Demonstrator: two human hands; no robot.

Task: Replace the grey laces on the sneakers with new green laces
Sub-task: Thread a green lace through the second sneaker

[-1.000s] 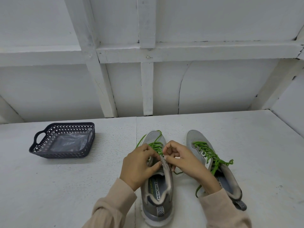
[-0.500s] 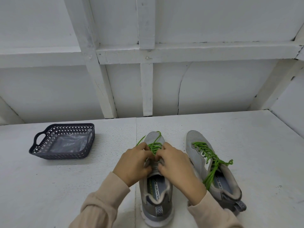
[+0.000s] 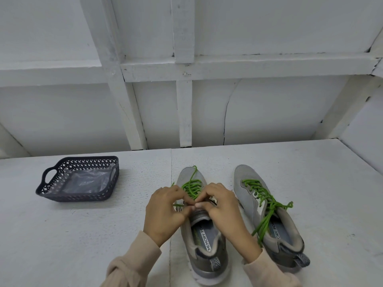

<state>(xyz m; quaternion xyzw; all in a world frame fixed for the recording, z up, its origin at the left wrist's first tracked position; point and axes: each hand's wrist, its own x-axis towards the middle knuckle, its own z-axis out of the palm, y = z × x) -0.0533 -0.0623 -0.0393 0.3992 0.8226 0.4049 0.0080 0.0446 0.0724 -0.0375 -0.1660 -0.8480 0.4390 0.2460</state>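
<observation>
Both hands have drawn together since a second ago: the left hand [image 3: 165,214] and right hand [image 3: 224,212] now meet fingertip to fingertip over the tongue of the sneaker [image 3: 207,266] at lower centre of the frame, each grip pinching the green lace [image 3: 191,188] threaded up its front. Just right of it on the worktop [image 3: 83,235] stands the other sneaker [image 3: 246,183], laced in green too. A dark basket [image 3: 76,198] sits well apart at centre left.

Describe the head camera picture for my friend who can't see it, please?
A person's left hand and right hand pinch the green lace at the top of a grey sneaker on a white table. A second sneaker, already laced green, sits to its right; a dark basket holding clear plastic sits far left.
</observation>
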